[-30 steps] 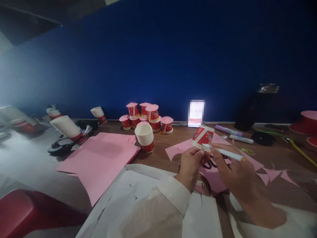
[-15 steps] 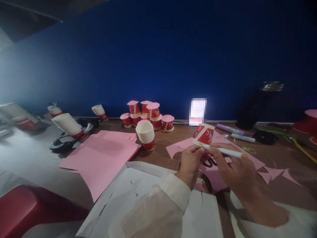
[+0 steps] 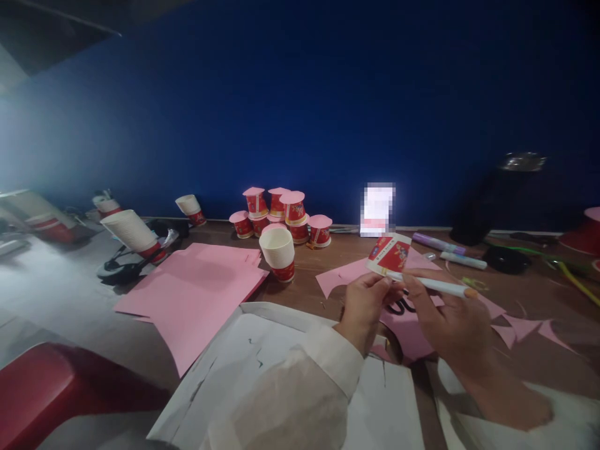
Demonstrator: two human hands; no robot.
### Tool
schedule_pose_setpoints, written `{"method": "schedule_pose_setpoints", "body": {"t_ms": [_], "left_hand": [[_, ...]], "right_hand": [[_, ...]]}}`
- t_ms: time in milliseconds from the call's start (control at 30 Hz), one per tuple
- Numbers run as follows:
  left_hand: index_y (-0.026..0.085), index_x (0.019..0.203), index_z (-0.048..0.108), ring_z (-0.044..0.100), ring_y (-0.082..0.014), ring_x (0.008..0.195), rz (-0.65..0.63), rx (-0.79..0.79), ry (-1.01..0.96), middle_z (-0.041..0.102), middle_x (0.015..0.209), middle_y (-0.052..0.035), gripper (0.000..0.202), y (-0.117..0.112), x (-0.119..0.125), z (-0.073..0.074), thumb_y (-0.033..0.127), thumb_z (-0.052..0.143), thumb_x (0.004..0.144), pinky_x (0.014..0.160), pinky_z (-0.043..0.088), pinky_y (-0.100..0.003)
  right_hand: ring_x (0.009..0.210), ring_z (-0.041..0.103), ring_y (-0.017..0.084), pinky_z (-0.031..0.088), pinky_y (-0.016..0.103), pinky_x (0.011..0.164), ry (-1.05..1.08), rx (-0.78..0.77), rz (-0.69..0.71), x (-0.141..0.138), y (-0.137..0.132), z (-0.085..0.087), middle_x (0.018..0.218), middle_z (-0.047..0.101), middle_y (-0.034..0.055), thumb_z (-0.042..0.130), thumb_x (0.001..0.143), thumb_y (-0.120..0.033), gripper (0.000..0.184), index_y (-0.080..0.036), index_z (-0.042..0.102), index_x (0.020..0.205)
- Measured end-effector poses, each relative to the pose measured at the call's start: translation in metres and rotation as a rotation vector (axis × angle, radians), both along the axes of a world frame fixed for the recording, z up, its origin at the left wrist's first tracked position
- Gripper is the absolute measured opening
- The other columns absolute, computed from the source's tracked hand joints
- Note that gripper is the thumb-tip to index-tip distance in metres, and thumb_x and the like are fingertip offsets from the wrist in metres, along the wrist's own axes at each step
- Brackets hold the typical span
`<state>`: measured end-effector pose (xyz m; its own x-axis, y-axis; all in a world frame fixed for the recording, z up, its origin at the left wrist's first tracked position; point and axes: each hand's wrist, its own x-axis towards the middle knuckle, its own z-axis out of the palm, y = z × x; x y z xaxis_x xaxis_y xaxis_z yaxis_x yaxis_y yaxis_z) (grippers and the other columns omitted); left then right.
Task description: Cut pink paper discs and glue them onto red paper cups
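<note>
My left hand (image 3: 363, 304) pinches a small red and white paper cup (image 3: 388, 255), held tilted just above the brown table (image 3: 539, 294). In my right hand (image 3: 450, 319) is a white pen (image 3: 434, 286) with an orange end, its tip touching the lower edge of the cup. Black scissors (image 3: 398, 306) lie on pink paper scraps (image 3: 342, 278) directly under my hands.
A stack of pink paper sheets (image 3: 197, 294) lies left, with a white paper cup stack (image 3: 280, 253) standing at its corner. Several pink-capped red cups (image 3: 281, 215) pile up at the back. Markers (image 3: 440, 244), a black cylinder (image 3: 482, 206) and red objects (image 3: 581, 234) stand right. White paper (image 3: 262, 350) lies in front.
The view has shifted slightly; my hands with the cup and pen have drifted a little to the right and up. Both grips are unchanged.
</note>
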<state>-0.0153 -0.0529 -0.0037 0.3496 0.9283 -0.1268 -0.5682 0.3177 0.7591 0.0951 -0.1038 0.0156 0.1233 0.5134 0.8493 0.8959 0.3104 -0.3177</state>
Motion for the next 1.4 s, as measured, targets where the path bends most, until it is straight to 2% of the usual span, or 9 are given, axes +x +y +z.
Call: {"method": "schedule_pose_setpoints", "body": {"t_ms": [200, 567, 767, 933, 1100, 1400], "left_hand": [[0.014, 0.070, 0.071, 0.062, -0.0133, 0.063, 0.009, -0.018, 0.003, 0.067, 0.066, -0.0020, 0.036, -0.0002, 0.0002, 0.0013, 0.040, 0.093, 0.058, 0.074, 0.052, -0.029], [0.014, 0.077, 0.076, 0.066, -0.0143, 0.067, 0.011, -0.017, -0.018, 0.072, 0.072, -0.0041, 0.039, -0.0007, -0.0007, 0.0025, 0.040, 0.095, 0.056, 0.078, 0.055, -0.031], [0.013, 0.073, 0.073, 0.066, -0.0150, 0.066, 0.004, -0.012, -0.006, 0.070, 0.070, -0.0049, 0.038, -0.0019, -0.0019, 0.0024, 0.041, 0.094, 0.058, 0.077, 0.054, -0.031], [0.012, 0.076, 0.075, 0.065, -0.0136, 0.066, 0.005, -0.040, -0.028, 0.070, 0.071, -0.0039, 0.038, -0.0014, -0.0003, 0.0024, 0.039, 0.094, 0.057, 0.077, 0.054, -0.031], [0.013, 0.071, 0.071, 0.064, -0.0139, 0.064, 0.001, -0.040, -0.038, 0.068, 0.068, -0.0032, 0.040, -0.0021, -0.0001, 0.0037, 0.041, 0.095, 0.056, 0.080, 0.054, -0.033], [0.014, 0.070, 0.072, 0.063, -0.0131, 0.063, -0.004, -0.028, -0.015, 0.067, 0.066, -0.0022, 0.041, -0.0024, -0.0010, 0.0045, 0.043, 0.095, 0.055, 0.077, 0.053, -0.031]], "right_hand": [[0.095, 0.077, 0.023, 0.060, 0.036, 0.087, 0.008, 0.033, 0.022, -0.0011, 0.0010, 0.0007, 0.102, 0.080, 0.0045, 0.066, 0.098, -0.027, 0.013, -0.024, 0.075, 0.105], [0.085, 0.077, 0.021, 0.059, 0.033, 0.077, -0.023, 0.048, 0.011, -0.0024, -0.0001, 0.0018, 0.092, 0.081, 0.0032, 0.063, 0.100, -0.030, 0.014, -0.023, 0.075, 0.097], [0.087, 0.077, 0.022, 0.060, 0.034, 0.082, -0.012, 0.086, -0.002, -0.0021, 0.0007, 0.0040, 0.094, 0.080, 0.0046, 0.064, 0.098, -0.027, 0.011, -0.022, 0.074, 0.098], [0.087, 0.077, 0.021, 0.059, 0.033, 0.080, -0.016, 0.053, 0.031, -0.0032, 0.0003, 0.0037, 0.095, 0.080, 0.0035, 0.064, 0.099, -0.029, 0.013, -0.022, 0.075, 0.099], [0.087, 0.077, 0.021, 0.059, 0.033, 0.082, 0.021, 0.040, 0.009, -0.0043, 0.0003, 0.0043, 0.093, 0.080, 0.0045, 0.063, 0.099, -0.029, 0.014, -0.022, 0.075, 0.097], [0.091, 0.078, 0.023, 0.060, 0.035, 0.085, 0.021, 0.068, -0.002, -0.0019, 0.0022, 0.0026, 0.097, 0.081, 0.0057, 0.065, 0.098, -0.027, 0.013, -0.021, 0.076, 0.101]]}}
